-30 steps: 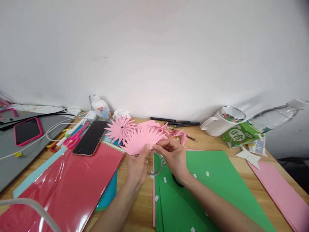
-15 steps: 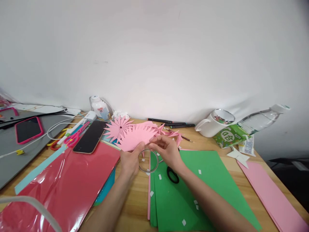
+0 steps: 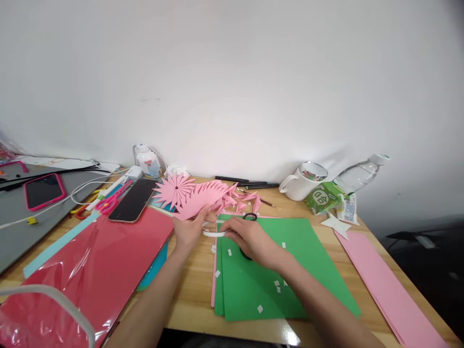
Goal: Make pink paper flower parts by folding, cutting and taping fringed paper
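My left hand (image 3: 190, 229) is closed on a pink cut-paper piece with pointed edges (image 3: 199, 200), its thumb on top. A thin white ring, which looks like a nearly used-up tape roll (image 3: 213, 234), sits between my hands. My right hand (image 3: 250, 237) has its fingers curled round the ring's right side, above the green paper stack (image 3: 268, 295). Black-handled scissors (image 3: 250, 216) lie partly under my right hand. A round pink paper star (image 3: 176, 188) lies behind the held piece, with pink scraps (image 3: 241, 207) to its right.
Small white bits (image 3: 260, 309) dot the green paper. On the left are a black phone (image 3: 134, 200), pink scissors (image 3: 113, 198) and red sheets in clear film (image 3: 108, 261). A white mug (image 3: 302, 182), a water bottle (image 3: 357, 176) and pink paper (image 3: 387, 285) are on the right.
My right hand has moved down and slightly left from the pink paper's edge onto the ring. The ring has turned from facing me to nearly edge-on. The view has shifted slightly.
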The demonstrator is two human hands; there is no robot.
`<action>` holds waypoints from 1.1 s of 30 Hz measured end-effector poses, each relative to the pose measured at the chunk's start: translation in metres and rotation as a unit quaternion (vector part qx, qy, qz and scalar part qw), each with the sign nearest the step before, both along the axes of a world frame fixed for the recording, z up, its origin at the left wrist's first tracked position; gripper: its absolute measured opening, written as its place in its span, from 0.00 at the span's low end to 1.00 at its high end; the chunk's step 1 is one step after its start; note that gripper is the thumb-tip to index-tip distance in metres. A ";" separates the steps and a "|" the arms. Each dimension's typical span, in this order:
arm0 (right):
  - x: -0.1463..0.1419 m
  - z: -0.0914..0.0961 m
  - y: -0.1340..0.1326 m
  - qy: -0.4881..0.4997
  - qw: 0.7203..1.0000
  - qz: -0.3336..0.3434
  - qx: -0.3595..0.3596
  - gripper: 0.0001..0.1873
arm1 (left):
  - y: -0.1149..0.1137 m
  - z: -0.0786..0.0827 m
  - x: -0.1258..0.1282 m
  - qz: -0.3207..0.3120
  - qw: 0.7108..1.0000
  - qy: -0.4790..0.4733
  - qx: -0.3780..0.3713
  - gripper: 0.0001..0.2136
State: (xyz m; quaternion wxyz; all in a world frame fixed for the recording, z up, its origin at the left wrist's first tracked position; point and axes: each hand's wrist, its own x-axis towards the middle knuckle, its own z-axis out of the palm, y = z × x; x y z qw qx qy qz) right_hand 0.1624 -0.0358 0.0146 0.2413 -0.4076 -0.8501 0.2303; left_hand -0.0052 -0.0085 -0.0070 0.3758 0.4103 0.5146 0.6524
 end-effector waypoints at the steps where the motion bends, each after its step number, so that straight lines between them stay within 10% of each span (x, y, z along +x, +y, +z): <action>1: 0.001 0.003 -0.001 0.057 0.998 -0.017 -0.009 0.06 | -0.002 0.002 0.002 -0.010 1.000 0.003 0.009 0.10; 12: -0.036 -0.011 -0.014 0.369 0.912 -0.178 0.016 0.07 | -0.017 0.011 0.005 -0.016 0.999 -0.039 0.014 0.18; 27: -0.036 -0.011 -0.018 0.381 0.896 -0.227 0.022 0.08 | -0.018 0.006 0.006 0.028 0.999 0.032 -0.012 0.15; 33: -0.046 -0.015 -0.028 0.239 0.915 -0.229 0.231 0.06 | -0.016 0.002 0.009 0.089 0.993 0.069 -0.020 0.15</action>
